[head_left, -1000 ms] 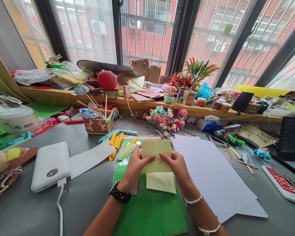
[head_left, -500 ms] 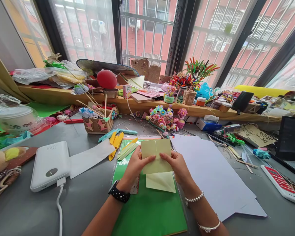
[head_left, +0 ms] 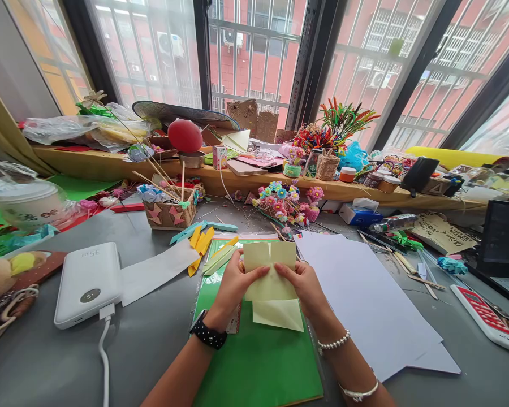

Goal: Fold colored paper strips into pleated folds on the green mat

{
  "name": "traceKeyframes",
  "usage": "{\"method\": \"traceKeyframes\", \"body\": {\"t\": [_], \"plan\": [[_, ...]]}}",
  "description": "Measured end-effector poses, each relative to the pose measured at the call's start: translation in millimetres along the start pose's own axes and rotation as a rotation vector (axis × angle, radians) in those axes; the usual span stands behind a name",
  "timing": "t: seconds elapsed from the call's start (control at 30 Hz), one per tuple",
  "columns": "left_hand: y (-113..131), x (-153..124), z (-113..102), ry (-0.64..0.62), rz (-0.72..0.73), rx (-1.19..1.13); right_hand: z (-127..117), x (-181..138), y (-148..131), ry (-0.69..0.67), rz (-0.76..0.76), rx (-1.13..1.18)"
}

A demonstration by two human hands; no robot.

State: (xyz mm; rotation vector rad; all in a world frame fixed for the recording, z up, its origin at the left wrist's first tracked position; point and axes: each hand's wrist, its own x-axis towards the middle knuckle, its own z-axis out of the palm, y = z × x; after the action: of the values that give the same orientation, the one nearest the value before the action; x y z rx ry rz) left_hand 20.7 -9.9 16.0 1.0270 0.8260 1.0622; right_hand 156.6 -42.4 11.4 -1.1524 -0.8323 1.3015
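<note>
Pale yellow paper (head_left: 270, 271) at lower centre of frame, held just above the green mat (head_left: 258, 362). I note a centre crease and a split in its top edge. Left hand (head_left: 233, 282) pinches its left side, right hand (head_left: 306, 285) its right side; the thumbs nearly meet on the front face. A folded yellow piece (head_left: 279, 314) lies on the mat just below. White sheets (head_left: 365, 299) lie right of the mat, and a power bank (head_left: 87, 282) is at left.
</note>
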Motion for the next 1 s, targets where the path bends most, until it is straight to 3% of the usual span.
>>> {"method": "traceKeyframes", "body": {"t": [0.23, 0.4, 0.6, 0.73, 1.0], "plan": [[-0.4, -0.5, 0.8, 0.007, 0.022, -0.013, 1.9, 0.3, 2.6, -0.008, 0.012, 0.055], [0.9, -0.7, 0.8, 0.021, 0.025, -0.01, -0.2, 0.9, 2.0, 0.032, -0.061, -0.058], [-0.5, 0.9, -2.2, 0.04, -0.007, 0.035, -5.4, 3.2, 1.3, -0.035, -0.108, -0.162], [-1.5, 2.1, -2.4, 0.005, -0.022, 0.02, -7.6, 4.5, 2.3, 0.024, -0.123, -0.176], [-4.2, 1.5, -0.2, -0.01, 0.0, -0.064, -0.1, 1.3, 2.2, -0.007, -0.035, 0.061]]}}
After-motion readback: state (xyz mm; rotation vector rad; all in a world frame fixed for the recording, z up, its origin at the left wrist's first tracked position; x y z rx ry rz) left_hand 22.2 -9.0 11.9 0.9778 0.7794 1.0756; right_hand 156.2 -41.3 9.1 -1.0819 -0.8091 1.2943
